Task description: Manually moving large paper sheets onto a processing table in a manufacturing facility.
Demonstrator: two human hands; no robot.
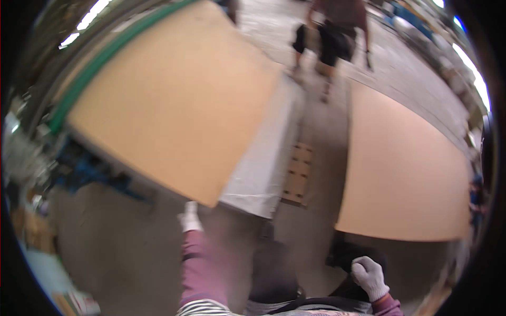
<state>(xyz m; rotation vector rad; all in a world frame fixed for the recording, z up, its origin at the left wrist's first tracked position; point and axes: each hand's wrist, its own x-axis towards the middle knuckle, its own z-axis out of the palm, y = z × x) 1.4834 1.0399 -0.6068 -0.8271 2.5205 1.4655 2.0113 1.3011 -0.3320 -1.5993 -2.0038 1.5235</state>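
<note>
I see the white-gloved left hand (191, 217) at the near edge of a large, flat tan board (179, 100), grip too blurred to tell; the white-gloved right hand (370, 276) is clenched, grey floor (126, 247) below both.

A large, flat tan board (179, 100) lies to the left of centre — broad, plain-faced, its upper side smooth apart from soft shading. The fisheye view bows its edges and blurs them slightly. It lies face up, one corner pointing toward the wearer, its near edge running up and leftward from there. The left hand (191, 217) meets that edge just left of the corner — whether it grips is unclear. Along the board's right edge shows a whitish-grey sheet (258, 163).
</note>
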